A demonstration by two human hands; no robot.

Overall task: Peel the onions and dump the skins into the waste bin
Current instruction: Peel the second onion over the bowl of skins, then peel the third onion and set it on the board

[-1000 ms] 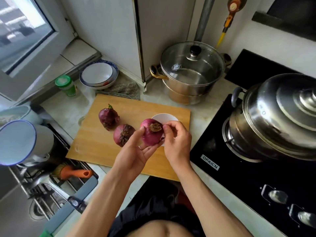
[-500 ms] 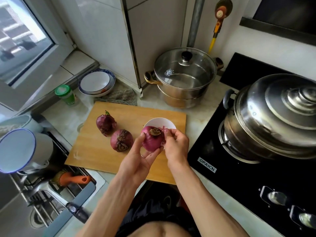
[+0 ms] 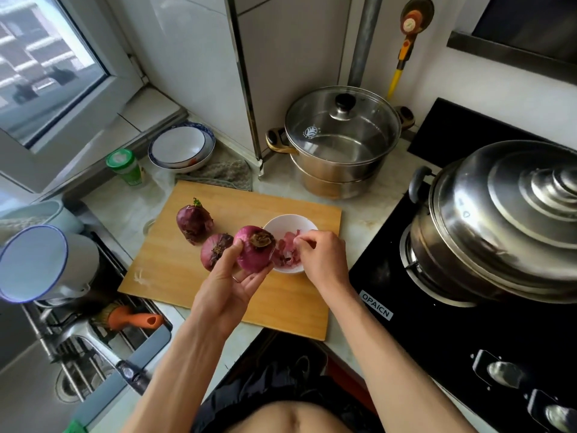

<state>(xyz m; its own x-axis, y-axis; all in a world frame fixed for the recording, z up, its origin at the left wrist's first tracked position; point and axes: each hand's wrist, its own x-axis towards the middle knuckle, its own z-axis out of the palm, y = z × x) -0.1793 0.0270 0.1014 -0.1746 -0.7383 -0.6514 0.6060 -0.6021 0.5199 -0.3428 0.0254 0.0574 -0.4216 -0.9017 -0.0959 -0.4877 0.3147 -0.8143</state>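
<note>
I see my left hand [image 3: 232, 284] raised over the rectangular wooden cutting board [image 3: 175, 276], fingers and thumb curled around a round purple-red onion [image 3: 254, 250] whose brown root end faces up toward the camera. My right hand [image 3: 323, 259] is over the small white bowl [image 3: 290, 223] just beside that onion, fingertips drawn together in a pinch above the thin pink onion skins [image 3: 287, 248] lying in the bowl; whether a scrap of skin is actually caught between the fingertips I cannot tell. Two more dark purple unpeeled onions lie on the board: one [image 3: 215, 250] touching the held onion on its left, the other [image 3: 193, 221] with a small green sprout, just behind and to the left. A pale flake of skin [image 3: 142, 276] lies near the board's left edge. The board rests on the light marble table [image 3: 118, 207]. Behind the board stands a stainless steel stockpot with a glass lid [image 3: 342, 135], and to the right a large domed steel pot [image 3: 505, 220] sits on the black glass cooktop [image 3: 437, 339]. Stacked white bowls with blue rims [image 3: 182, 148] sit near the window corner
</note>
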